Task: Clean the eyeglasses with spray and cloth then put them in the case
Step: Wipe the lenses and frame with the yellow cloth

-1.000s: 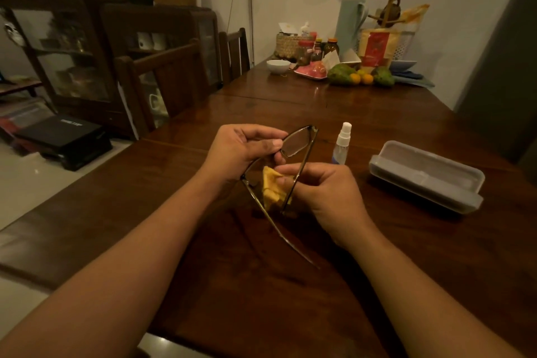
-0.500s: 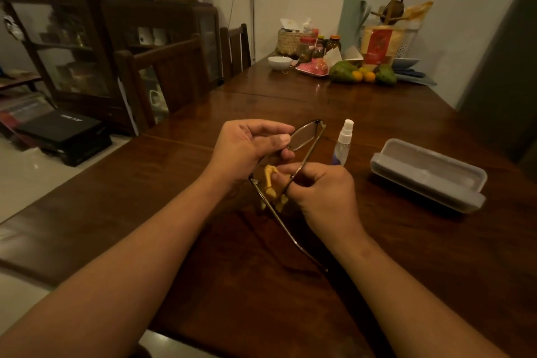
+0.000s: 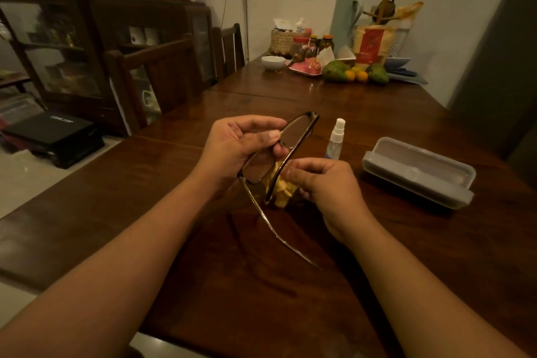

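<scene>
1. Head view, frame centre: the eyeglasses (image 3: 296,131) are held above the counter (image 3: 261,285), their rim pinched by the left hand's (image 3: 235,145) fingers. The yellow cloth (image 3: 282,193) is pinched against the lower lens by the right hand's (image 3: 325,183) fingers.
2. Wiping is judged to be under way. The spray bottle (image 3: 335,139) stands just beyond the hands. Casing is not yet done: the case (image 3: 418,171), centre right, lies open.
3. Lettering on the black box (image 3: 55,132), left edge, cannot be read.

We see only a scrap of the yellow cloth (image 3: 280,197) between the eyeglasses (image 3: 295,132) and the right hand (image 3: 325,186), which also hides the base of the spray bottle (image 3: 337,136).
</scene>
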